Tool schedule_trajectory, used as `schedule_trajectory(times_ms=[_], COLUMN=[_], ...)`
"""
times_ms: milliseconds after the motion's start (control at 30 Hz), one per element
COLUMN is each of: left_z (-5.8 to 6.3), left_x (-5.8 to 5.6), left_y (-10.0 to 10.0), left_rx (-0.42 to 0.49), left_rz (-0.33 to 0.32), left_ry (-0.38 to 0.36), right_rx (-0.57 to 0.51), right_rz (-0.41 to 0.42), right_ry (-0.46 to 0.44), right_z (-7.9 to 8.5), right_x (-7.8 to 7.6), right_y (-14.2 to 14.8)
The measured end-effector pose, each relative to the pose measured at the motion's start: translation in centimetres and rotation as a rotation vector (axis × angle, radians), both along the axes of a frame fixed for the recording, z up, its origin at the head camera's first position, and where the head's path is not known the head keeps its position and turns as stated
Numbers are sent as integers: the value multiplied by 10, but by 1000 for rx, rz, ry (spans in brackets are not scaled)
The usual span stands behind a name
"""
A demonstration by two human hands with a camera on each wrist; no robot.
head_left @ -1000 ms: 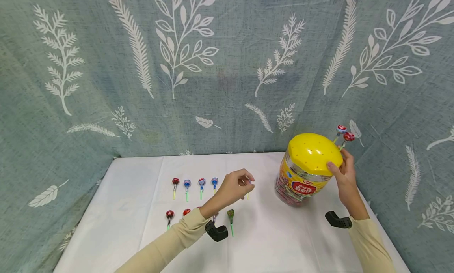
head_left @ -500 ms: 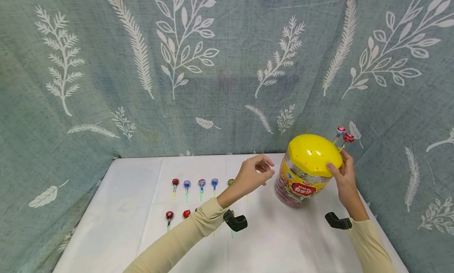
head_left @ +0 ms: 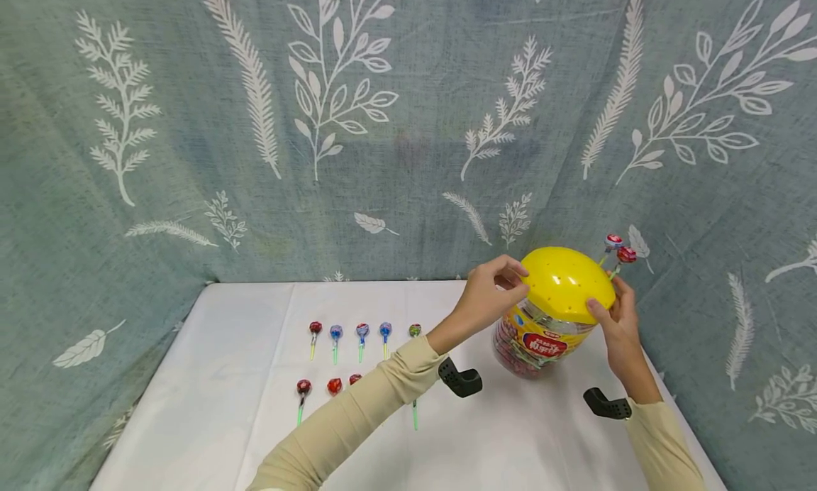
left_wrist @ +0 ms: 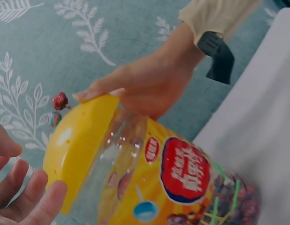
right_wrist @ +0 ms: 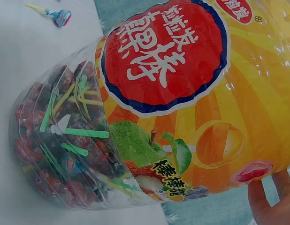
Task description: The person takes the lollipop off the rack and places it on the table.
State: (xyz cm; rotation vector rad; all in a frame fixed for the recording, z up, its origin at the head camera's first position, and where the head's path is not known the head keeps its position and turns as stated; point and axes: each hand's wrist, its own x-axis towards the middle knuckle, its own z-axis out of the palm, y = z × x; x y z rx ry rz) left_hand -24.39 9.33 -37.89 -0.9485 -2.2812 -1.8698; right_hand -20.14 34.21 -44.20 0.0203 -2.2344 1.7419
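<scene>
A clear plastic jar (head_left: 520, 342) with a yellow and red label stands on the table's right side, lollipops showing through its lower wall. Its domed yellow lid (head_left: 564, 278) has small holes. Two wrapped lollipops (head_left: 626, 255) stick up from the lid's right edge. My right hand (head_left: 622, 328) grips the jar at the lid's right side, thumb on the yellow plastic, other fingers mostly hidden behind. My left hand (head_left: 488, 292) is at the lid's left edge, fingers loosely bent; in the left wrist view the fingers (left_wrist: 49, 204) hold nothing visible.
Several lollipops lie in two rows on the white table (head_left: 210, 377), among them a blue-wrapped lollipop (head_left: 386, 330) and a dark red lollipop (head_left: 303, 387). My left sleeve (head_left: 357, 413) covers part of the front row. A leaf-patterned curtain (head_left: 408, 143) hangs behind.
My left hand has moved right from above the rows of lollipops to the lid's left edge, uncovering the green lollipop at the back row's right. My right hand keeps its grip on the jar.
</scene>
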Motion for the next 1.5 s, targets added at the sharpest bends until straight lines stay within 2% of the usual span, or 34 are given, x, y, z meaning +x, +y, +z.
schedule_trajectory(times_ms=[133,433,800,933,1267,1500], left_z=[6,19,30,34,37,39], left_x=[-4,-12,-18,-18,-20,-25], left_y=[15,46,70,81,113,130], left_rx=[30,39,32,16,-44,-134], left_rz=[-10,21,23,10,-88,-88], left_ry=[3,71,107,100,40,57], right_rx=[-4,-23,-38,-39,-68,-58], right_rz=[-3,5,21,8,1,9], right_ry=[4,-9,-26,-41,-25,-9], right_z=[0,-1,3,3,-1,2], right_x=[1,-1,-2,-1,-3,-2], right_y=[2,1,-2,-1,1,1])
